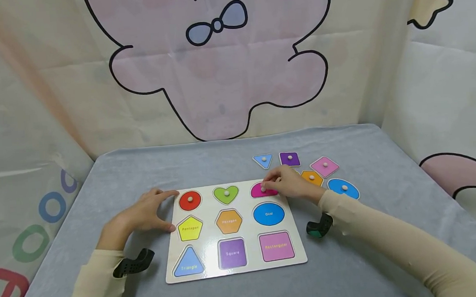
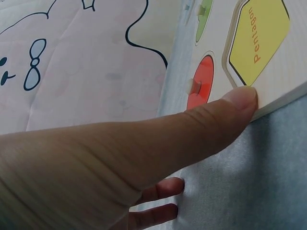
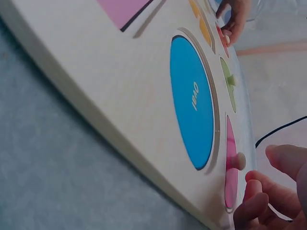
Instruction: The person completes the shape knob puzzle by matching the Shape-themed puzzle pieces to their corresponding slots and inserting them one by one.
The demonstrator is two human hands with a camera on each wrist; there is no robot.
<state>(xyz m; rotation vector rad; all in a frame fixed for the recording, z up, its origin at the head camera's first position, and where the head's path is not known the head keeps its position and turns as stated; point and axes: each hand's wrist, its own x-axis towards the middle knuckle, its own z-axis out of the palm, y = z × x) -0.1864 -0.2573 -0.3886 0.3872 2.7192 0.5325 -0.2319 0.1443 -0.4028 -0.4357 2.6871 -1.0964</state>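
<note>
A wooden knob puzzle board (image 1: 210, 251) lies on the table. My left hand (image 1: 145, 215) is at its left side, with the thumb pressing the edge beside the yellow pentagon recess (image 2: 259, 38) and the index finger at the far left corner. The red circle (image 1: 189, 200) and green heart (image 1: 226, 195) pieces sit in their recesses. At the far right corner, my right hand (image 1: 292, 181) is over a pink knobbed piece (image 3: 231, 187) lying in its recess. In the right wrist view, its thumb and bent fingers stand apart, just off the knob (image 3: 238, 161).
Beyond and right of the board lie loose knobbed pieces: a blue triangle (image 1: 263, 160), purple square (image 1: 290, 159), pink rectangle (image 1: 324, 166), orange hexagon (image 1: 312, 178) and blue oval (image 1: 343, 188). The bare recesses include the printed oval (image 1: 269, 214). A printed curtain (image 1: 216, 76) hangs behind the table.
</note>
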